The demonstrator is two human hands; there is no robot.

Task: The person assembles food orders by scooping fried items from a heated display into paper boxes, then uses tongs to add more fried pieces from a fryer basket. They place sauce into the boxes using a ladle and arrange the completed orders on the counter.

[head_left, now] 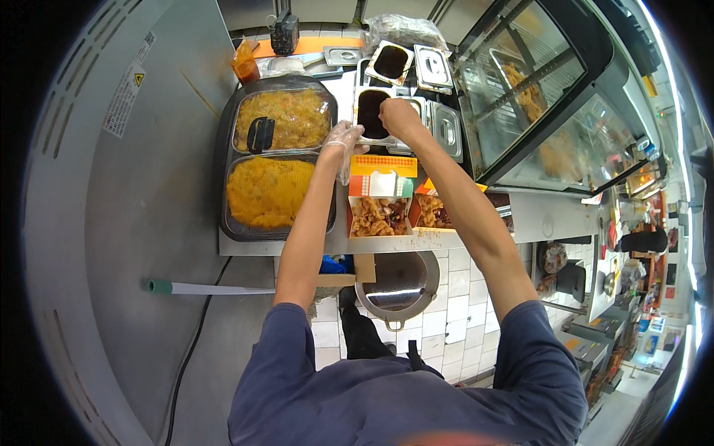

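My left hand (pixel 344 139), in a clear plastic glove, grips the near left corner of a metal pan (pixel 362 95) of dark sauce (pixel 372 115). My right hand (pixel 400 119), with no glove that I can see, is closed over the right side of that pan; whatever its fingers hold is hidden. Just below the pan stands an open orange-and-white takeaway box (pixel 381 165), filled with fried chicken pieces (pixel 378 217) that carry some dark sauce. A second box of fried chicken (pixel 433 215) sits to its right, partly covered by my right forearm.
Left of my hand, a black tray holds two containers of yellow food (pixel 269 192), the far one under a clear lid (pixel 282 111). Behind are another sauce pan (pixel 390 62), metal lids (pixel 446 126) and a sauce bottle (pixel 244 63). A glass display case (pixel 520 97) borders the right.
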